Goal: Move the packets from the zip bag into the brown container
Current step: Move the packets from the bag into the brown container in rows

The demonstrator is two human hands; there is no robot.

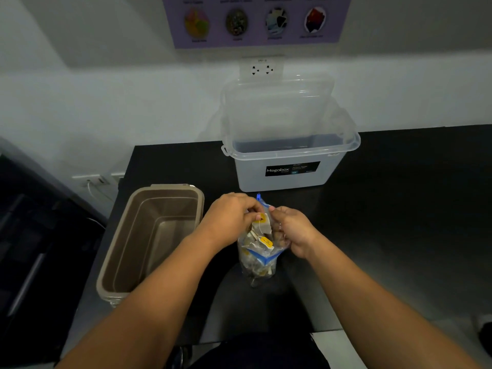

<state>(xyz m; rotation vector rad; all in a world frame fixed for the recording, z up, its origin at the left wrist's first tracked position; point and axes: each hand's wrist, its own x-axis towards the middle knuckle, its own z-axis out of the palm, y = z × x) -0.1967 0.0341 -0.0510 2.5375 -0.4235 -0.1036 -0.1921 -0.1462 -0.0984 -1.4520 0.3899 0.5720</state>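
While both forearms are reaching in from the bottom edge, the left hand (231, 217) is pinching a packet (264, 227) at the mouth of the bag (259, 265), and the right hand (291, 230) is gripping the bag's right lip with curled fingers. The bag is standing upright on the black counter (399, 209) between the hands, with more packets (262, 243) crowding inside it. Their yellow tags are carrying dark marks too small to read. Left of the bag, the brown container (125, 235) is sitting open, its near right corner hiding under the left forearm. Beyond the bag, a clear box (255, 179) is showing a black label reading "Megabox", with the finer lines blurring. Its lid (277, 107) is standing upright at its far edge. Farther beyond the bag, a poster (255, 41) is running off the top edge, its captions illegible.
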